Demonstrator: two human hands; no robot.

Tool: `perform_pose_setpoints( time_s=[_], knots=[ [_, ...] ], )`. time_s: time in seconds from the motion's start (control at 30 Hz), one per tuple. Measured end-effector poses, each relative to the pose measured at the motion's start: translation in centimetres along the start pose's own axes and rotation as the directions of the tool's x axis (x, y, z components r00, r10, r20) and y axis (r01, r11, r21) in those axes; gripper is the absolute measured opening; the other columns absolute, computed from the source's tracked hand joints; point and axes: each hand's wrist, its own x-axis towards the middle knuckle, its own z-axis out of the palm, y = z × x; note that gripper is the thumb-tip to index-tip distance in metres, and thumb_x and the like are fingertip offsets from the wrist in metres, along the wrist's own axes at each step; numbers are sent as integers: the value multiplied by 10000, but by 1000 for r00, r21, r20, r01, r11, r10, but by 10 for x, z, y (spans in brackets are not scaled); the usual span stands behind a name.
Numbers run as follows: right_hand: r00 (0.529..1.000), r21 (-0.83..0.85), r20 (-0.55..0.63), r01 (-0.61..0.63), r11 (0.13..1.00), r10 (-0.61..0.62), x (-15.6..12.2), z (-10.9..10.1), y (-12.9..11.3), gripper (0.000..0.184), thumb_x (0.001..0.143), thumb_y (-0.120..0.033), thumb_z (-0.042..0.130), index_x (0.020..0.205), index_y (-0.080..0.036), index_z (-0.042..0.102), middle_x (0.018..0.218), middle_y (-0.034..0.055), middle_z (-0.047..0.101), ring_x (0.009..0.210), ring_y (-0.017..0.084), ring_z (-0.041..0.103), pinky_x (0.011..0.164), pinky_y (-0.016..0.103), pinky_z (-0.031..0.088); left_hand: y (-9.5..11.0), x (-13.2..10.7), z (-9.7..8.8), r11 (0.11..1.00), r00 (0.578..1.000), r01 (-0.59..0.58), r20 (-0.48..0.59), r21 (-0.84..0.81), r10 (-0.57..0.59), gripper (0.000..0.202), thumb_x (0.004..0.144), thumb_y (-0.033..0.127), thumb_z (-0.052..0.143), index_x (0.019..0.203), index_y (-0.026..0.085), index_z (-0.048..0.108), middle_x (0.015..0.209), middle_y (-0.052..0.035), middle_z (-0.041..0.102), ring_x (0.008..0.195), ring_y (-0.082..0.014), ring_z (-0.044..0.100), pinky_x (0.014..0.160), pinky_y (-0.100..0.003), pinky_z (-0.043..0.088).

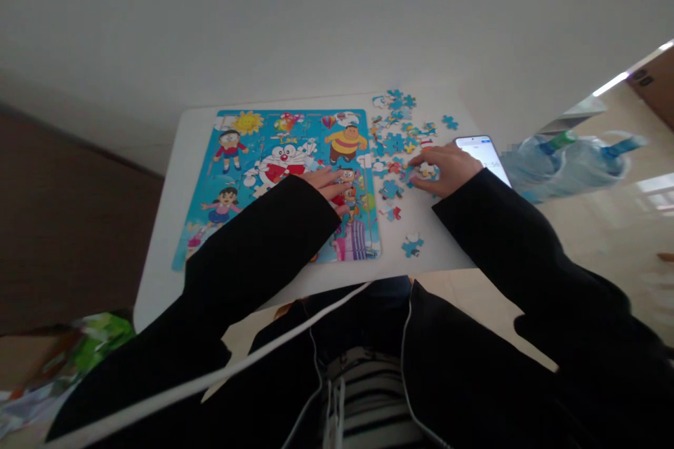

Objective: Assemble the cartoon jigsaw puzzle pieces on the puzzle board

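A cartoon jigsaw puzzle board (247,175), mostly blue, lies on a small white table (173,175). My left hand (333,186) rests on the board's right side with its fingers stretched flat over the picture. My right hand (445,168) is to the right of the board, fingers curled down onto a loose puzzle piece (425,170) in the scatter of loose pieces (394,126). Both arms wear black sleeves.
A phone (484,154) with a lit screen lies at the table's right edge, just behind my right hand. One loose piece (412,245) sits near the front edge. Large water bottles (569,161) lie on the floor to the right. A green bag (100,337) is at lower left.
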Motion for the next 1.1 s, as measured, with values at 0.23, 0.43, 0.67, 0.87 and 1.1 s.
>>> perform_pose_setpoints(
  time_s=[0.23, 0.43, 0.67, 0.87, 1.1],
  knots=[
    [997, 65, 27, 72, 995, -74, -20, 1, 6, 331, 826, -425, 519, 983, -200, 704, 914, 85, 696, 814, 212, 620, 742, 345, 477, -3, -5, 13, 998, 985, 43, 169, -48, -35, 390, 892, 379, 475, 1152, 119, 605, 1247, -150, 544, 1184, -309, 499, 1000, -488, 389],
    [988, 122, 73, 128, 984, -138, -12, -1, -17, 330, 837, -399, 501, 1010, -207, 705, 924, 72, 699, 829, 200, 615, 765, 339, 465, 0, -4, 13, 998, 985, 50, 169, -48, -41, 391, 890, 386, 473, 1162, 132, 593, 1268, -142, 528, 1203, -295, 485, 1016, -500, 378],
    [975, 43, 145, 165, 985, -170, -1, 7, -36, 473, 780, -474, 601, 1150, -183, 652, 1055, 106, 686, 918, 260, 587, 751, 370, 459, -5, -8, 20, 998, 997, 15, 79, -67, -9, 384, 888, 403, 467, 1137, 147, 607, 1232, -134, 561, 1184, -265, 508, 976, -412, 441],
    [967, 75, 217, 118, 990, -132, 6, 6, -40, 381, 768, -316, 637, 1132, -208, 659, 999, 79, 701, 903, 223, 614, 779, 336, 474, -6, -9, 22, 996, 995, 7, 100, -84, 1, 399, 882, 394, 462, 1162, 142, 595, 1250, -139, 546, 1184, -287, 505, 953, -443, 453],
    [982, 131, 131, 122, 984, -139, 17, -4, -43, 301, 897, -318, 468, 1085, -241, 690, 1053, 65, 670, 890, 180, 624, 722, 285, 471, -1, -14, 21, 994, 997, -17, 75, -104, 25, 384, 874, 389, 484, 1106, 120, 626, 1197, -137, 584, 1150, -277, 533, 959, -418, 450]
  ],
)
